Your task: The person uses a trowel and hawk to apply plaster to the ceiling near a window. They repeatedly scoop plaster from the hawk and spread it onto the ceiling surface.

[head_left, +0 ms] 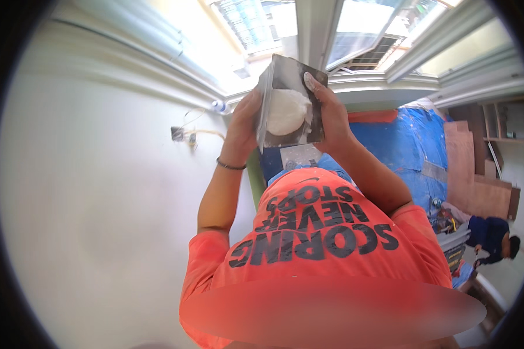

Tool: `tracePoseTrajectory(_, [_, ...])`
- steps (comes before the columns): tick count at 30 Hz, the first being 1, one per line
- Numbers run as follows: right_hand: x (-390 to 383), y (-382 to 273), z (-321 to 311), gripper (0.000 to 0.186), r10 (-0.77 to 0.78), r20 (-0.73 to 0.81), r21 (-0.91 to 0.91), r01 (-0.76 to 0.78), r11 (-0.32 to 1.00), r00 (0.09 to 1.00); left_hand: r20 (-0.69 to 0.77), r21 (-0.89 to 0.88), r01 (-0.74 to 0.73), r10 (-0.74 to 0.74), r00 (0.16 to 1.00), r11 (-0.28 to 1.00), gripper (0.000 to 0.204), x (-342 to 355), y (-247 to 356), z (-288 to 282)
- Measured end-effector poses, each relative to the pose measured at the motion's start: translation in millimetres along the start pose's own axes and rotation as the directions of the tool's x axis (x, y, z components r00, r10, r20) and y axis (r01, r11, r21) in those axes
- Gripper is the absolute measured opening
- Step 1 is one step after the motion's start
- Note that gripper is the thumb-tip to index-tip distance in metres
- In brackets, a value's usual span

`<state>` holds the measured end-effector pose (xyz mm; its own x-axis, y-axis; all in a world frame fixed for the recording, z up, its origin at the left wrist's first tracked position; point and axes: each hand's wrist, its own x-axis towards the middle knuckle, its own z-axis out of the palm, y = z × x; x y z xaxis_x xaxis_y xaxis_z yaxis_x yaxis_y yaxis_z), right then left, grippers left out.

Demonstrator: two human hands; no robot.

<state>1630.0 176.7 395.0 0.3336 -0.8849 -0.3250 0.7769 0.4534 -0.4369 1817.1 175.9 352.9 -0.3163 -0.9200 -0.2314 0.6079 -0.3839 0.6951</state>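
Up in front of me, my right hand grips a dark, square metal plate by its right side, the thumb lying on the top face. A thick round lump of white putty sits on the plate, with smears around it. My left hand is closed at the left side, on a thin, wide metal scraper blade seen nearly edge-on against the plate. The left fingers are partly hidden behind the blade, and its handle does not show. White residue marks my right thumb.
A pale wall fills the left, with an open electrical box and loose wires. Windows stand ahead above a sill. Blue sheeting covers the floor at right, near brown boards. Another person in dark clothes is at far right.
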Motion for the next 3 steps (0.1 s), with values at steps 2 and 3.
tracePoseTrajectory(2, [-10,-20,-5,0.04,-0.119,-0.028,0.024,0.119,0.993,0.993,0.068,0.187,0.017,-0.03,0.997,0.982,0.061,-14,6,0])
tracePoseTrajectory(3, [-18,-28,-9,0.04,-0.152,-0.041,0.027,0.153,0.988,0.987,0.098,0.193,0.03,-0.05,0.994,0.981,0.061,-7,2,8])
